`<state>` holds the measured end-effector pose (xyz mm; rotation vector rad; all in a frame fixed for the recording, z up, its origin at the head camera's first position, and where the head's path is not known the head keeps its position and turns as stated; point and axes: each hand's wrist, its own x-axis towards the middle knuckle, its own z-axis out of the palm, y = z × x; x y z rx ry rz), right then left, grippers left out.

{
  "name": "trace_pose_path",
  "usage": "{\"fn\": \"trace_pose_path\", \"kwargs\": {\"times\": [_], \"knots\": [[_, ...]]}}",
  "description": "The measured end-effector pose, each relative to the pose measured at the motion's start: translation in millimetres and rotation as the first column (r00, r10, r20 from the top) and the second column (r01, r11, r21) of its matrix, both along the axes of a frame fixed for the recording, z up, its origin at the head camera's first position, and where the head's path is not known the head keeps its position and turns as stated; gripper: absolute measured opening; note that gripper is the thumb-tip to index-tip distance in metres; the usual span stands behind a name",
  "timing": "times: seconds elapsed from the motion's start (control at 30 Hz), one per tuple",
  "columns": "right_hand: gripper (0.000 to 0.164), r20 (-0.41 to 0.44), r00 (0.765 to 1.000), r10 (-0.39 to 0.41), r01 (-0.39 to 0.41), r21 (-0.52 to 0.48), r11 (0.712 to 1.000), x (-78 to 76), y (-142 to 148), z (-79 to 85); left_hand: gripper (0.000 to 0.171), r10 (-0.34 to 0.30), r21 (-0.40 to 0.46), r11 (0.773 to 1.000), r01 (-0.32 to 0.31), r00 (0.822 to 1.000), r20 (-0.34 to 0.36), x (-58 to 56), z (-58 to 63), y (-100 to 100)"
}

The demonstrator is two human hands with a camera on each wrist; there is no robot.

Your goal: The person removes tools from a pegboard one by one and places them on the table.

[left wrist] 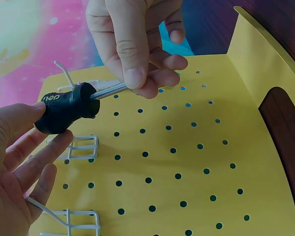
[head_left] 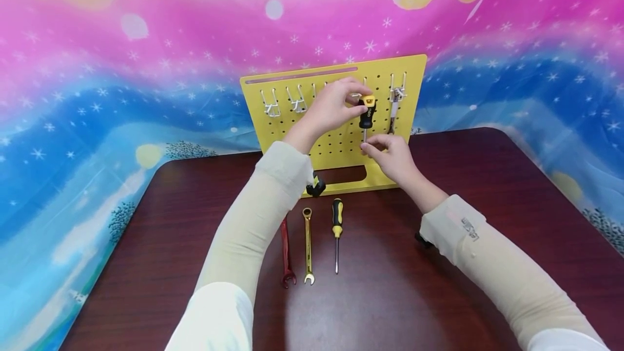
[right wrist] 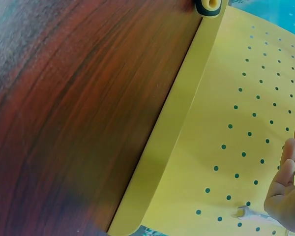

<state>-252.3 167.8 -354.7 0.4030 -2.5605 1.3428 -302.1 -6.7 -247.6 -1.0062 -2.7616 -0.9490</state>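
A short black-and-yellow screwdriver [head_left: 366, 115] is held upright, handle uppermost, in front of the yellow pegboard [head_left: 336, 142]. My left hand [head_left: 333, 103] grips its handle between thumb and fingers. Lower down, my right hand [head_left: 394, 157] pinches the metal shaft with thumb and fingertips. In the left wrist view, the black handle [left wrist: 66, 109] lies in the left hand [left wrist: 22, 160], and the right hand [left wrist: 132, 44] covers the shaft's end. Only part of the right hand [right wrist: 287, 189] shows in the right wrist view, at the right edge.
White wire hooks [head_left: 271, 106] line the pegboard's upper part. A wrench [head_left: 393, 112] hangs from the rightmost hook. Before the board, on the dark wooden table [head_left: 390, 275], lie a red wrench [head_left: 286, 253], a gold wrench [head_left: 308, 245] and a longer yellow-and-black screwdriver [head_left: 337, 226].
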Motion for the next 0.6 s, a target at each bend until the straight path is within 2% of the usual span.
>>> {"fn": "trace_pose_path", "kwargs": {"times": [0.6], "knots": [[0.027,-0.030,0.999,0.013,-0.013,0.024,1.000,11.2,1.1,6.3,0.038,-0.033,0.030,0.999,0.032,0.999,0.017,6.6,5.9,-3.3]]}}
